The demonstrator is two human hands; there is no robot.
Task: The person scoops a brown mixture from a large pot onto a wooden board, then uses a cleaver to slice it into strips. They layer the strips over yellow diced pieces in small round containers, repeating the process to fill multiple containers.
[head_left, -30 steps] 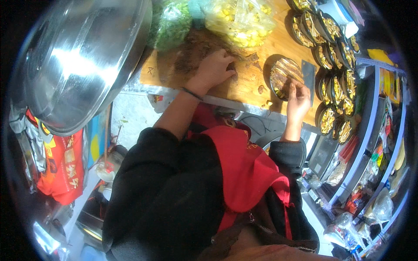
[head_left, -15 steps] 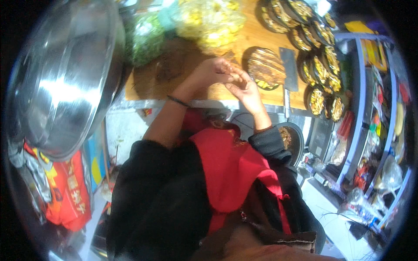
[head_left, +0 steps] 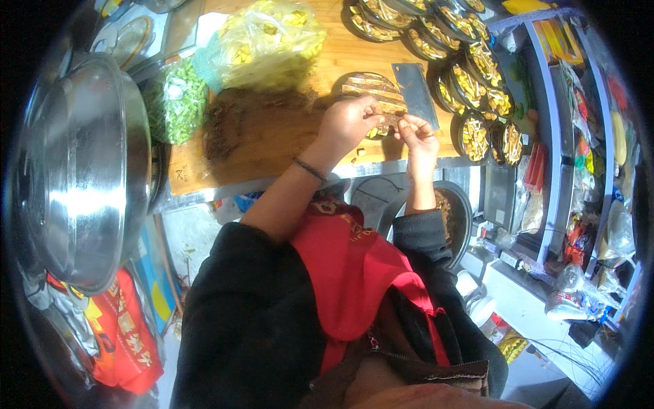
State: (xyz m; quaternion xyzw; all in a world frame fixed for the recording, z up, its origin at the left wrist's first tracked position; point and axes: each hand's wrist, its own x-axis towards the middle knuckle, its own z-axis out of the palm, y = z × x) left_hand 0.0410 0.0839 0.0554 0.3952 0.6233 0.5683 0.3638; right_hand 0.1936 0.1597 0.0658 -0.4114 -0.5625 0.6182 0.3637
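Observation:
My left hand (head_left: 349, 126) and my right hand (head_left: 417, 136) pinch a thin brown strip of what looks like sliced meat (head_left: 390, 120) between their fingertips, one at each end. They hold it over the near side of a round dark bowl (head_left: 340, 88). Similar brown slices (head_left: 371, 83) lie side by side in that bowl, with yellow pieces showing at its near rim. Just right of the bowl, a cleaver (head_left: 415, 95) lies flat on the wooden board (head_left: 272, 160); my right hand covers its handle end.
Several dark bowls (head_left: 470, 85) with yellow and pale strips crowd the board's right side. A bag of yellow pieces (head_left: 272, 44), a bag of green vegetables (head_left: 178, 99) and a dark brown patch (head_left: 235, 123) are leftward. A large metal basin (head_left: 88, 170) stands left; shelving (head_left: 555, 136) stands right.
My hands have moved right, from beside the bowl to over its near edge. The brown strip now shows stretched between them. The whole view has shifted, with the board's contents appearing further left.

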